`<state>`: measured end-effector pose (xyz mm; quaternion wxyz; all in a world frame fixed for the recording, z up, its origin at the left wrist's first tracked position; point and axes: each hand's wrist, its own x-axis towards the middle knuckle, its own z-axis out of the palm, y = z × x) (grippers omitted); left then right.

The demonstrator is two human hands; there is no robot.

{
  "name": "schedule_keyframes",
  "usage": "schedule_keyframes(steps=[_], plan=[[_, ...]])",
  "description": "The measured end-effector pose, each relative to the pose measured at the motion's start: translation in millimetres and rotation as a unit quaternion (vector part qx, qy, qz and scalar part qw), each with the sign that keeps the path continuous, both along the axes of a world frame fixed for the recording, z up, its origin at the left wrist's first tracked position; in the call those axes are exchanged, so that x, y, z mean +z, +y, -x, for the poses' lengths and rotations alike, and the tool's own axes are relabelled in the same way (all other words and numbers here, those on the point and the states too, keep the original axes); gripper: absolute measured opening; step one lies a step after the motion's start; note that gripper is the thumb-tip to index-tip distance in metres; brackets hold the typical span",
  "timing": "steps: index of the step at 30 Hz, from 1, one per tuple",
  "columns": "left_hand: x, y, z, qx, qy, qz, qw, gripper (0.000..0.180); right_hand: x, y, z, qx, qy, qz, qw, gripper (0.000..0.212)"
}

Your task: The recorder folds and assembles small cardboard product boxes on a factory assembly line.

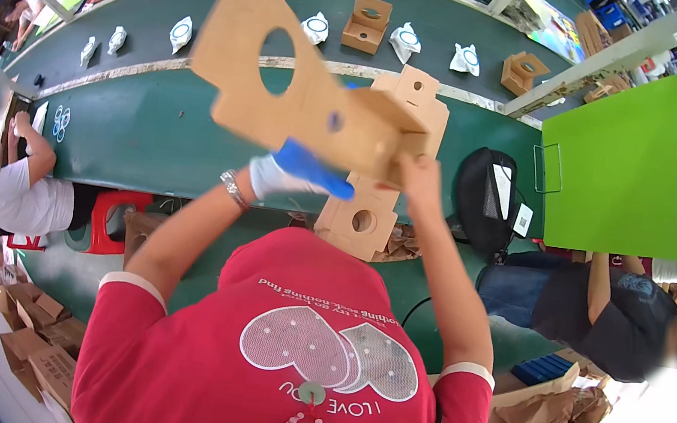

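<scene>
Cardboard box (310, 108) has my right hand (419, 178) pinching it, but I can't tell if my left hand (299, 170) grips.

A factory packing workshop is seen — wrapped white packets (405, 42) and cardboard boxes (362, 40) are spaced along a conveyor belt (147, 18); the green counter (135, 122) is flanked by workers (29, 198) — cartons (54, 372) are piled nearby.

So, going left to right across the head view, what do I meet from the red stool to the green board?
Red stool, gloved left hand, bare right hand, black bag, green board.
</scene>
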<state>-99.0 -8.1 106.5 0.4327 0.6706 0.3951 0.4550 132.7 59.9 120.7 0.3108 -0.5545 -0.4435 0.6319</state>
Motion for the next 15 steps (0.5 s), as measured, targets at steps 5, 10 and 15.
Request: schedule_keyframes(steps=[5,10,15], plan=[[15,-10,-27,0.130,-0.252,0.189,0.940,0.072,16,-35,17,0.095,-0.051,0.019,0.994,0.054],[4,-31,-29,-0.079,-0.485,0.279,0.825,0.061,30,-47,-1,0.042,0.308,-0.019,0.950,0.058],[-11,-45,-31,0.110,-0.355,0.361,0.855,0.047,13,-74,-10,0.069,0.208,-0.049,0.974,0.035]])
